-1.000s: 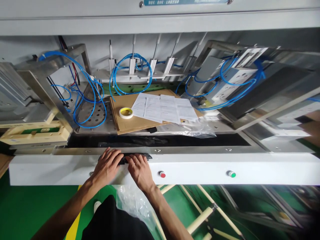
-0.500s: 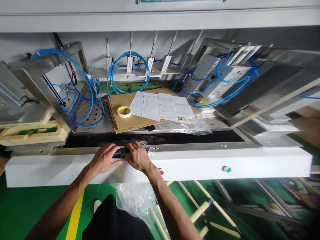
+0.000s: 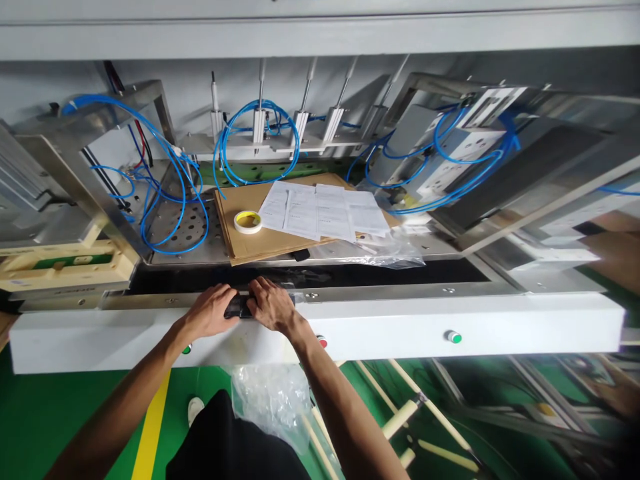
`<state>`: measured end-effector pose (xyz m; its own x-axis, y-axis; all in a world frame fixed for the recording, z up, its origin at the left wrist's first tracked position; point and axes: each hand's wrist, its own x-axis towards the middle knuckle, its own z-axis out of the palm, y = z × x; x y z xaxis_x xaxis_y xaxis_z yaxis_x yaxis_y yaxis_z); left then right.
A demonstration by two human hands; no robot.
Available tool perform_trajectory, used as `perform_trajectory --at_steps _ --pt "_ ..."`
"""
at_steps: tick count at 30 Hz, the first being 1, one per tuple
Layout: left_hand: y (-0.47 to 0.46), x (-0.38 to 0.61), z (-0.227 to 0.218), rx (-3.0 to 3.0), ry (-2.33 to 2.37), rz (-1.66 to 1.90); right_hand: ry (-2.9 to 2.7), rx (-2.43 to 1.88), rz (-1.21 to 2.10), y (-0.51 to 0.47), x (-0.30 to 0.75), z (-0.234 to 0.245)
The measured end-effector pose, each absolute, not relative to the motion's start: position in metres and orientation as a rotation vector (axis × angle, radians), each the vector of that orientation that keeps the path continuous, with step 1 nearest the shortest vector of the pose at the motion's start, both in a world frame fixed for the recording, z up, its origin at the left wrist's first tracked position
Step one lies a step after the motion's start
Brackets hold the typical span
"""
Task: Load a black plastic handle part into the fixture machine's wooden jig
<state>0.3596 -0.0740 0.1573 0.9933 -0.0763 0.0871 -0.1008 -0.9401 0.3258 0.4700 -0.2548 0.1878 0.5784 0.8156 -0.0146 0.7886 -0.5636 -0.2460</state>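
My left hand (image 3: 214, 311) is closed on the left end of a dark, flat piece (image 3: 241, 307) that has a shiny, film-like surface. My right hand (image 3: 271, 304) lies over the right part of the same piece, its fingers curled down on it. The piece rests on the metal front edge (image 3: 345, 292) of a machine, and its exact kind cannot be made out. Much of it is hidden under my hands. Below the white front panel (image 3: 395, 327), a crumpled clear plastic bag (image 3: 273, 403) hangs between my forearms.
Behind the dark slot (image 3: 405, 274) lie cardboard sheets (image 3: 240, 249), printed papers (image 3: 320, 212) and a tape roll (image 3: 248, 223). Blue air hoses (image 3: 220, 157) loop around metal cylinders. A red button (image 3: 323, 341) and a green button (image 3: 454, 337) sit on the front panel.
Both hands have shifted slightly up and left over the dark piece, and more of it shows between them. A green button has come into sight beside my left forearm.
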Motion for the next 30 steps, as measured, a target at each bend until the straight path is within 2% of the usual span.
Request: perform_trajectory --at_steps 10,14,17,19,24,26,30 --pt "-0.087 0.346 0.158 2.943 -0.195 0.247 -1.387 -2.558 0.026 -0.261 0.462 0.177" --pt "-0.09 0.34 0.16 2.94 -0.233 0.196 -1.3 -2.363 -0.247 -0.28 0.442 0.17" --pt "-0.089 0.338 0.165 2.934 -0.303 0.229 -0.937 -2.15 -0.418 -0.302 0.408 0.153" --pt "-0.088 0.337 0.168 2.924 -0.334 0.246 -0.59 -2.009 -0.3 -0.314 0.384 0.138" --pt "-0.09 0.34 0.178 2.928 -0.286 0.175 -0.165 -1.602 0.456 -0.319 0.36 0.107" --pt "-0.096 0.341 0.183 2.838 -0.185 -0.005 -0.092 -1.42 0.584 -0.315 0.363 0.104" --pt "-0.117 0.331 0.175 2.597 0.001 -0.332 -0.017 -1.214 0.642 -0.312 0.365 0.11"
